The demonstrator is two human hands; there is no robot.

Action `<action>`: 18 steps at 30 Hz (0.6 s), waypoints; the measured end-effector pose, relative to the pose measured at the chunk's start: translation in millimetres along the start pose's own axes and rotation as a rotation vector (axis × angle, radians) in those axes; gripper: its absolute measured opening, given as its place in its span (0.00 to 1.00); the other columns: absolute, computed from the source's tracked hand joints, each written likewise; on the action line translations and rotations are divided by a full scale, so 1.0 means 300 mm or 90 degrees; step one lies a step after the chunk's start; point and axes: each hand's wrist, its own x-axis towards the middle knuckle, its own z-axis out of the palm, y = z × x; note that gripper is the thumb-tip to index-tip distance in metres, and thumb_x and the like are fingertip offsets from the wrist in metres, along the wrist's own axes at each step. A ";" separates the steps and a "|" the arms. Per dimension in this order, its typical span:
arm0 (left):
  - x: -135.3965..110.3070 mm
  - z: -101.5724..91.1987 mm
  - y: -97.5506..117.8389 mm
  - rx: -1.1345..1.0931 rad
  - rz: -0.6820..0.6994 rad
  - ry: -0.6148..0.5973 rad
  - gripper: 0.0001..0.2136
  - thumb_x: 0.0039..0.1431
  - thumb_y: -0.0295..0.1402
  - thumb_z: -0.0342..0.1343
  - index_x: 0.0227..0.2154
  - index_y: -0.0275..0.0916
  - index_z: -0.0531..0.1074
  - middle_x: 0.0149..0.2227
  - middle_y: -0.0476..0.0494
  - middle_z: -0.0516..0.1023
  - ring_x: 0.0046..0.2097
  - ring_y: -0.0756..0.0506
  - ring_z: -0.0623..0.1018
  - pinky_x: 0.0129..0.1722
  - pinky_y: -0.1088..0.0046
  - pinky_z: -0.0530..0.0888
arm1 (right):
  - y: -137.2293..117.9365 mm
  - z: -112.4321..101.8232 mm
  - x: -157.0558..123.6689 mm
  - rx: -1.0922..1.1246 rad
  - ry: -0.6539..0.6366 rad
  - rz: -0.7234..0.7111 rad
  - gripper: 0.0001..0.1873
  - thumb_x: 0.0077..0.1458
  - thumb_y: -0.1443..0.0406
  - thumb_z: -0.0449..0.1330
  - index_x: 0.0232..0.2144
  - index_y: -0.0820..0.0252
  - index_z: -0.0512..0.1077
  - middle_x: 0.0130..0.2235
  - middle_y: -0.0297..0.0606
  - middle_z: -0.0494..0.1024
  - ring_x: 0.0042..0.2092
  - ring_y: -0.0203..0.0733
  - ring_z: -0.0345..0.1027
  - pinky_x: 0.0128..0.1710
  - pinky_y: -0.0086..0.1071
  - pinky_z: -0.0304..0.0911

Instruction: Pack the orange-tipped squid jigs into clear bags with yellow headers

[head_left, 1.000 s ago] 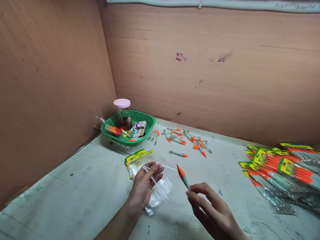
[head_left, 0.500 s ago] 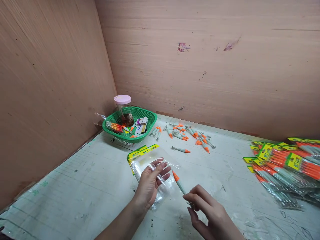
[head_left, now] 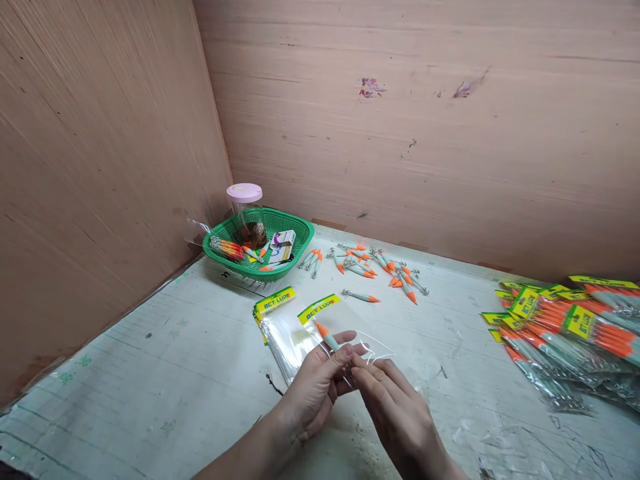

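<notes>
My left hand (head_left: 317,380) grips a clear plastic bag (head_left: 320,308) with a yellow and green "BCT LURE" header, its thumb on top and its fingers behind. A squid lure (head_left: 327,337), pale with an orange tip, lies over or inside that bag, tip toward the header; which of the two I cannot tell. The fingers of my right hand (head_left: 393,397) are pinched at the lure's tail end, close to my left thumb, and hide its hooks. Just left of the hands lies a stack of bags (head_left: 280,327) with the same header.
Several loose lures (head_left: 361,297) lie beyond my hands. At the back left, a green basket (head_left: 307,245) holds a jar with a pink lid (head_left: 245,193), a small box and more lures. Filled lure packs (head_left: 545,327) are heaped at the right. Wooden panels (head_left: 390,133) stand behind and left.
My right hand has brought the lure left and up to the bag in my left hand. That bag now sits apart from the stack, shifted right, with its header in plain view.
</notes>
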 end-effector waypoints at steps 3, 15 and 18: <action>0.003 -0.002 -0.002 -0.048 -0.019 -0.001 0.17 0.55 0.36 0.57 0.45 0.34 0.69 0.43 0.33 0.78 0.41 0.43 0.78 0.41 0.67 0.74 | -0.027 -0.028 0.012 -0.018 -0.087 -0.032 0.22 0.60 0.75 0.45 0.56 0.63 0.61 0.51 0.48 0.73 0.53 0.45 0.66 0.46 0.39 0.69; 0.032 -0.013 0.051 -0.138 0.027 0.142 0.14 0.55 0.35 0.57 0.44 0.37 0.68 0.46 0.37 0.77 0.34 0.46 0.80 0.30 0.73 0.77 | 0.271 0.064 0.295 -0.214 -0.209 0.464 0.09 0.58 0.64 0.56 0.36 0.64 0.72 0.37 0.43 0.76 0.37 0.41 0.72 0.40 0.37 0.68; 0.031 -0.018 0.054 -0.108 0.045 0.126 0.16 0.56 0.38 0.56 0.46 0.37 0.67 0.46 0.37 0.77 0.33 0.45 0.81 0.28 0.73 0.77 | 0.328 0.209 0.338 -0.256 -0.248 0.489 0.14 0.59 0.60 0.56 0.44 0.63 0.68 0.44 0.40 0.73 0.41 0.40 0.70 0.40 0.39 0.68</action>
